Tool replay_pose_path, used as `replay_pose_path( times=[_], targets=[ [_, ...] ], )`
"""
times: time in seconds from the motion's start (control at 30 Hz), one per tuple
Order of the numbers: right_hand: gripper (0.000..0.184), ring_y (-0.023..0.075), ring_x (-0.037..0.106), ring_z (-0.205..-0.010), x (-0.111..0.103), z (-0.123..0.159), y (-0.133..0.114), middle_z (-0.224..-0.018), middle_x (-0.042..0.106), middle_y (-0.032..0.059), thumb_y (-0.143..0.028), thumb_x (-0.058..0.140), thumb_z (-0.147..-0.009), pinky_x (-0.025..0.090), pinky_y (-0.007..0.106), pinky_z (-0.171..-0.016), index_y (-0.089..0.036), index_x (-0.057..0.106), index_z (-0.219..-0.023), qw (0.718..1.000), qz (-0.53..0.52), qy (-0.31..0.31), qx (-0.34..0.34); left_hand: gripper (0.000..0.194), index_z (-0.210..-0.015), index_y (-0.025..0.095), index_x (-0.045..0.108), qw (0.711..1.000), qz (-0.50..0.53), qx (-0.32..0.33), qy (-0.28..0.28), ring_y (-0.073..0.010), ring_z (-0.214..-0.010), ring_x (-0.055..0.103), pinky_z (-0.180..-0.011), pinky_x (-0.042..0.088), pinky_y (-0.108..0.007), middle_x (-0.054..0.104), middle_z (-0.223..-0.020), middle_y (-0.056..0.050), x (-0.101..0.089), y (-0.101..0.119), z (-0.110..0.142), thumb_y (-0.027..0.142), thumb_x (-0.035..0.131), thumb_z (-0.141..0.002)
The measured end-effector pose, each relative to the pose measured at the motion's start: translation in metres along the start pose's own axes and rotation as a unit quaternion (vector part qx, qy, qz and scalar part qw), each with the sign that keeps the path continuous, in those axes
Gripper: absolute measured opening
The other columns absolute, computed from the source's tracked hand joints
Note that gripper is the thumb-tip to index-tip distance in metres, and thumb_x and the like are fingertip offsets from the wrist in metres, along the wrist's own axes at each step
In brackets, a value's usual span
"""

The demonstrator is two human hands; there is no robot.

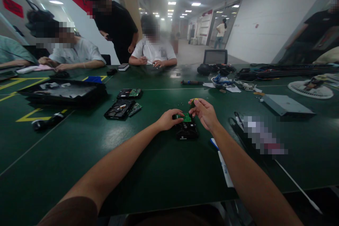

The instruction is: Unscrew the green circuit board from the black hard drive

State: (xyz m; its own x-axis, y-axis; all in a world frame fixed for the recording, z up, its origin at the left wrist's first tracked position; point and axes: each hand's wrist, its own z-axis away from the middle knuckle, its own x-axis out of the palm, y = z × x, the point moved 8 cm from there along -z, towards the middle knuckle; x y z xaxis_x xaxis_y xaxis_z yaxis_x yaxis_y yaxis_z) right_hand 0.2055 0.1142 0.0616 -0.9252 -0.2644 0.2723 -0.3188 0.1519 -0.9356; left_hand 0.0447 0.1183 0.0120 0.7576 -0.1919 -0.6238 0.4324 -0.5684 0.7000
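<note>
A black hard drive (186, 132) lies flat on the green table in front of me, its green circuit board (187, 117) facing up. My left hand (171, 119) grips the drive at its left side, thumb and fingers reaching onto the board's edge. Above the drive's right far corner, my right hand (203, 112) pinches a small screwdriver (192, 103) with a yellow-topped dark handle; its tip is hidden or too small to see. A few tiny screws (181, 104) lie just beyond the drive.
Left of me lie an opened hard drive (119, 108), a loose circuit board (135, 108), another drive (129, 93) and a black tray (66, 90). At right are a grey metal box (287, 105), a blue-and-white packet (225, 169) and cables (278, 73). Several people are around the table.
</note>
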Motion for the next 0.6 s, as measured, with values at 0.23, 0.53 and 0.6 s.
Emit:
replay_pose_path(
  times=[0.23, 0.53, 0.6],
  targets=[
    [0.038, 0.0163, 0.071, -0.074, -0.0023, -0.0002, 0.0012, -0.103, 0.074, 0.0058, -0.056, 0.067, -0.088, 0.057, 0.03, -0.066, -0.022, 0.069, -0.105, 0.999, -0.036, 0.003, -0.001, 0.026, -0.111, 0.024, 0.073, 1.0, -0.002, 0.002, 0.006, -0.0235, -0.12, 0.063, -0.11, 0.043, -0.044, 0.07, -0.124, -0.006, 0.0002, -0.0025, 0.001, 0.032, 0.073, -0.087],
    [0.035, 0.01, 0.061, -0.057, -0.002, -0.0003, -0.0013, -0.086, 0.07, 0.0013, -0.05, 0.074, -0.083, 0.039, 0.022, -0.044, -0.022, 0.071, -0.103, 1.0, 0.017, 0.016, -0.008, 0.026, -0.111, 0.024, 0.072, 1.0, -0.008, -0.003, 0.001, -0.0241, -0.121, 0.063, -0.111, 0.043, -0.045, 0.07, -0.125, -0.006, 0.0002, -0.0035, 0.0003, 0.034, 0.073, -0.087],
    [0.032, 0.0113, 0.066, -0.062, -0.0016, -0.0004, -0.0014, -0.096, 0.072, 0.0031, -0.049, 0.075, -0.083, 0.044, 0.023, -0.047, -0.022, 0.069, -0.099, 1.0, 0.01, 0.016, -0.013, 0.026, -0.111, 0.024, 0.072, 1.0, -0.008, -0.001, -0.001, -0.0242, -0.121, 0.063, -0.11, 0.043, -0.044, 0.07, -0.125, -0.006, -0.0002, -0.0025, 0.0007, 0.034, 0.072, -0.087]
  ],
)
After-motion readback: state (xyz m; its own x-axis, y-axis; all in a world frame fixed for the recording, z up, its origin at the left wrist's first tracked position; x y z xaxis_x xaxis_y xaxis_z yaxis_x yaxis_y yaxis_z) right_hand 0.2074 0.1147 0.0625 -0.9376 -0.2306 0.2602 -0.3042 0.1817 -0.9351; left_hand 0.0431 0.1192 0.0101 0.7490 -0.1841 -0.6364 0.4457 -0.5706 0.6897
